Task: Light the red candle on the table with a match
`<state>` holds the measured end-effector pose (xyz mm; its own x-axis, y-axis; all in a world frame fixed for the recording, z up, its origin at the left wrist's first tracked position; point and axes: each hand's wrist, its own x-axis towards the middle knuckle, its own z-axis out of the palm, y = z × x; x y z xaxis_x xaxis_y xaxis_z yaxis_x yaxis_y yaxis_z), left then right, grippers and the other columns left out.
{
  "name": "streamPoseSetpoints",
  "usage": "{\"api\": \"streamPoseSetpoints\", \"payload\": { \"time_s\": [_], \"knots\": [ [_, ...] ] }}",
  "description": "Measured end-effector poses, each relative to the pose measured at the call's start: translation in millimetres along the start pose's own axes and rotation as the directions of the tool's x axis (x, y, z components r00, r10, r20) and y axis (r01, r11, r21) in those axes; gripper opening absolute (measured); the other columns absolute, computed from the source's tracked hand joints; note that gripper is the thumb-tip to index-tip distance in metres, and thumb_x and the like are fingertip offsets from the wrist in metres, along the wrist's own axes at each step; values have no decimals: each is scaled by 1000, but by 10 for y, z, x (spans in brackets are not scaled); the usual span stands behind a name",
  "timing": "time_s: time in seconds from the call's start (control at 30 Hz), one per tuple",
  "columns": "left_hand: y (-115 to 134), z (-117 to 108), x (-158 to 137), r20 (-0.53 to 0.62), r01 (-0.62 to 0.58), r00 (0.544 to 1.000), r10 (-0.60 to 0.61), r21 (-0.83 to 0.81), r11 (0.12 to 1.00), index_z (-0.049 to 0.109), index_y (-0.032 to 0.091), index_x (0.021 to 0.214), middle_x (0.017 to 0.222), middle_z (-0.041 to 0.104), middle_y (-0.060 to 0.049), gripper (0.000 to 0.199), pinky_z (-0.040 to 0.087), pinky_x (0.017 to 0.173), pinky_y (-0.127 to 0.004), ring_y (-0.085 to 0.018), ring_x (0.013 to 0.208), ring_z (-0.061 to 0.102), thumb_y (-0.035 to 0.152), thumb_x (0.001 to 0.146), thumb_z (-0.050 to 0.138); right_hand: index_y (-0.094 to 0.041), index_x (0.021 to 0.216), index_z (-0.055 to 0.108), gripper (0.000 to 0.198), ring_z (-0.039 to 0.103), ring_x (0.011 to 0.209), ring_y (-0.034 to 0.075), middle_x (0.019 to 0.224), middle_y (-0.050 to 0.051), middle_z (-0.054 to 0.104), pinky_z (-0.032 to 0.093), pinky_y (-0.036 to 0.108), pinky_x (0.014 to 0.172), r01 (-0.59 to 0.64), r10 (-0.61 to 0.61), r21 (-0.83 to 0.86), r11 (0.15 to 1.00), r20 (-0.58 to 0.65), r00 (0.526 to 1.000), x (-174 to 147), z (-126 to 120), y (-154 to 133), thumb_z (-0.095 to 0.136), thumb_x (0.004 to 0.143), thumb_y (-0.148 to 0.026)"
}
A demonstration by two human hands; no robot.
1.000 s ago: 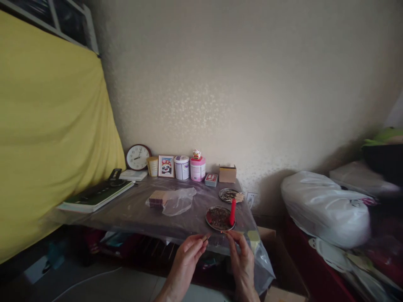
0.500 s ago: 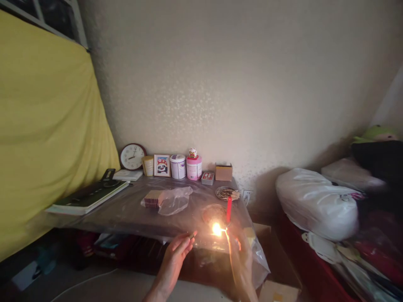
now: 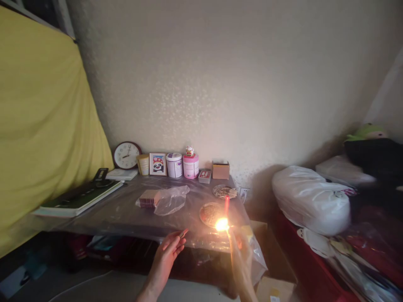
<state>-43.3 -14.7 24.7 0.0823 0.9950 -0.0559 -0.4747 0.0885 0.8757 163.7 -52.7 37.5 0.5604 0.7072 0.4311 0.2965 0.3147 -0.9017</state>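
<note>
My right hand [image 3: 241, 253] pinches a burning match, whose bright flame [image 3: 222, 225] glares just below and beside a red candle [image 3: 227, 203] standing upright on the table. The glare hides the match stick and the candle's foot. My left hand [image 3: 168, 252] is raised at the table's front edge, its thumb and fingers closed on a small matchbox [image 3: 184, 233] seen almost edge-on. A round clear dish [image 3: 206, 214] lies left of the flame. Behind the candle a second dish [image 3: 217, 191] bears several matchsticks [image 3: 232, 193].
A plastic-wrapped pack of small boxes [image 3: 149, 198] lies on the plastic-covered table [image 3: 122, 216]. Along the wall stand a clock [image 3: 126, 155], a panda picture [image 3: 158, 164], tins [image 3: 190, 167] and a cardboard box [image 3: 221, 170]. White bags [image 3: 310, 199] are at right.
The match flame has moved right, closer to the candle, and its glare is larger. My left hand has shifted slightly left in the view. The whole view has turned a little.
</note>
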Motion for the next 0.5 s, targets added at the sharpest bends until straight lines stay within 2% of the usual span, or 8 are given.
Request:
{"api": "streamPoseSetpoints", "payload": {
  "time_s": [0.2,0.33,0.5],
  "knots": [
    [35,-22,-9,-38,16,999,-19,-73,997,70,18,91,110,68,-11,32,46,81,-33,-21,91,62,37,65,73,-20,81,63,20,58,73,19,76,1,63,47,29,69,-53,53,84,995,3,999,8,25,41,55,83,-37],
    [14,-8,-12,-56,14,998,-19,-99,995,70,17,87,104,70,-11,31,47,78,-32,-20,86,64,36,62,75,-18,82,63,23,59,72,19,73,1,64,48,27,65,-83,82,138,987,13,997,35,28,57,57,80,-41],
    [-25,-20,11,-44,10,999,-14,-107,994,69,17,87,106,70,-11,29,48,77,-30,-18,84,64,36,64,74,-16,82,66,28,58,70,16,73,0,65,46,24,65,-168,175,217,962,-14,985,70,37,113,66,71,-43]
  ]
}}
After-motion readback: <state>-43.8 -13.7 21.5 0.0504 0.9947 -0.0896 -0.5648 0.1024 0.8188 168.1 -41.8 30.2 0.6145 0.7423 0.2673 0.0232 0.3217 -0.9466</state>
